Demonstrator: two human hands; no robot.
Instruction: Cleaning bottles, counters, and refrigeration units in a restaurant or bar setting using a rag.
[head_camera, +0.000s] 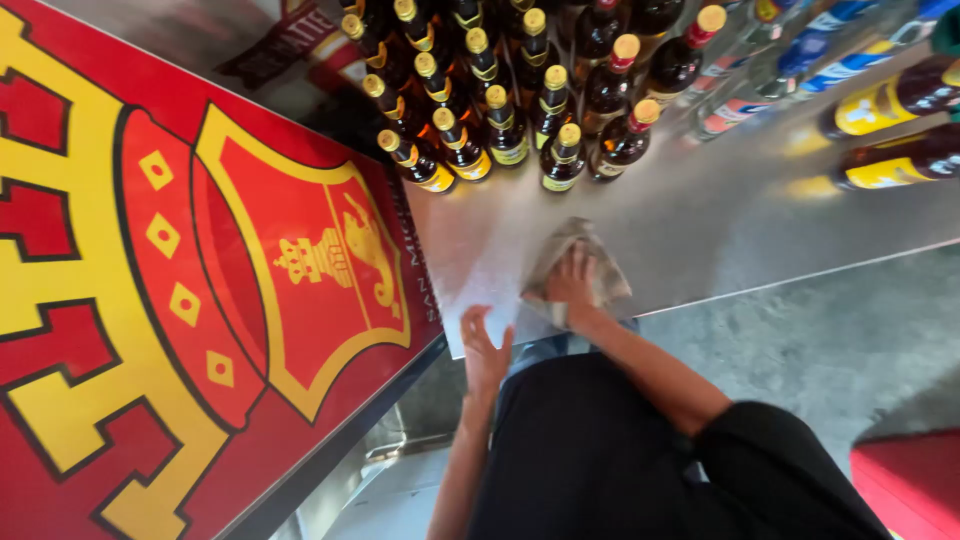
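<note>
The right hand (572, 282) is pressing flat on a soft, limp grey cloth (578, 262) lying on the metal counter (720, 220) near dark bottles (500, 110), best bunched from above, while the left hand (484, 352) is hovering spread.

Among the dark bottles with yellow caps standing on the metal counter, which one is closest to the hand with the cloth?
The bottle at the front edge of the group, right of the other front ones. It stands directly above the right hand and cloth; a red-capped bottle is beside it.
</note>
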